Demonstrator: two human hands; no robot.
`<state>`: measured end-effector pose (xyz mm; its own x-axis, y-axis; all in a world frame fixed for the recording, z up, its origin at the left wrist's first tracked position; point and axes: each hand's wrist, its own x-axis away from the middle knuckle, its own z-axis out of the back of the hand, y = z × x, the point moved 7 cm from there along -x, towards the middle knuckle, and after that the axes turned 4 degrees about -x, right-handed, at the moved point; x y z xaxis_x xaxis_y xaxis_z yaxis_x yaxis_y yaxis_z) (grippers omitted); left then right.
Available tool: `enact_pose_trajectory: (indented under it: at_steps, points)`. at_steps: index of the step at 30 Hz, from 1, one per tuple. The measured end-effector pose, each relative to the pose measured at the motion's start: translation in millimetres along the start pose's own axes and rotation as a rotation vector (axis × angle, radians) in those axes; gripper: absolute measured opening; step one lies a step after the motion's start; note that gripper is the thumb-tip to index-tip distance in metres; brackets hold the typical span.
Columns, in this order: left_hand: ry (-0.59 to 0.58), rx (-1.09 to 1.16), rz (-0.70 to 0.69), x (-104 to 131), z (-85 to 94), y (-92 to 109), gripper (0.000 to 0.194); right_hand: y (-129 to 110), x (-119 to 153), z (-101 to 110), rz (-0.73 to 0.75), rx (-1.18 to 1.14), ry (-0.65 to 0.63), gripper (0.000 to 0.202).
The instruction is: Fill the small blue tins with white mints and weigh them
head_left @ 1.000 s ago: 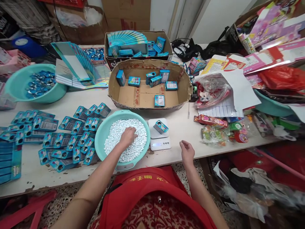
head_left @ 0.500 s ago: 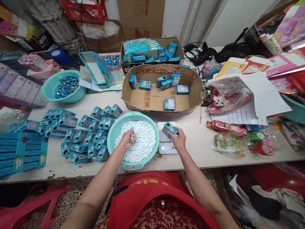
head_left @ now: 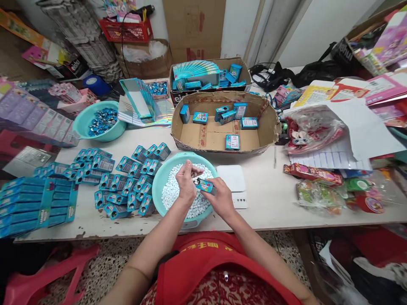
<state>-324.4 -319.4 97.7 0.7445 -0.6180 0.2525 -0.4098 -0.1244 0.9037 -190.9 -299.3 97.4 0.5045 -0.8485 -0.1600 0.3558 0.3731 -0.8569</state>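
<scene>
Over the turquoise basin [head_left: 157,203] of small white candies [head_left: 171,192], my left hand [head_left: 187,183] is cupped around some of the candies. Its fingers meet the end of a small blue candy box [head_left: 204,185]. My right hand [head_left: 220,198] grips that box from the right and holds it tilted above the basin. A few white pieces show between the left fingers and the box. Just right of the basin lies a white scale [head_left: 231,180], with nothing on its plate. Many similar blue boxes [head_left: 130,186] stand in rows left of the basin.
Behind the basin, an open cardboard tray [head_left: 190,142] contains several blue boxes. A second carton [head_left: 178,95] with boxes and cards stands behind it. At the left is a turquoise bowl [head_left: 76,127] of blue-and-silver pieces. Bagged items [head_left: 318,197] lie to the right.
My right hand has brought the blue box left from above the scale to over the basin. My left hand has risen from the candies to meet the box. The view has shifted slightly.
</scene>
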Motion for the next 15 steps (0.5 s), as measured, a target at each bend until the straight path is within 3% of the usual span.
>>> enact_pose_trajectory:
  at_steps: [8,11,15]
  points:
    - [-0.025,-0.032,0.025,-2.4,-6.5,6.1,0.038,10.2,-4.5,7.4,-0.069,-0.100,0.036,0.026]
    - [-0.008,-0.134,0.004,-15.4,5.1,7.2,0.036,20.1,-3.1,24.4,-0.102,-0.190,0.083,0.027]
    - [0.010,-0.411,0.009,-38.4,31.6,-4.5,0.028,55.0,4.9,63.2,-0.215,-0.183,0.277,0.030]
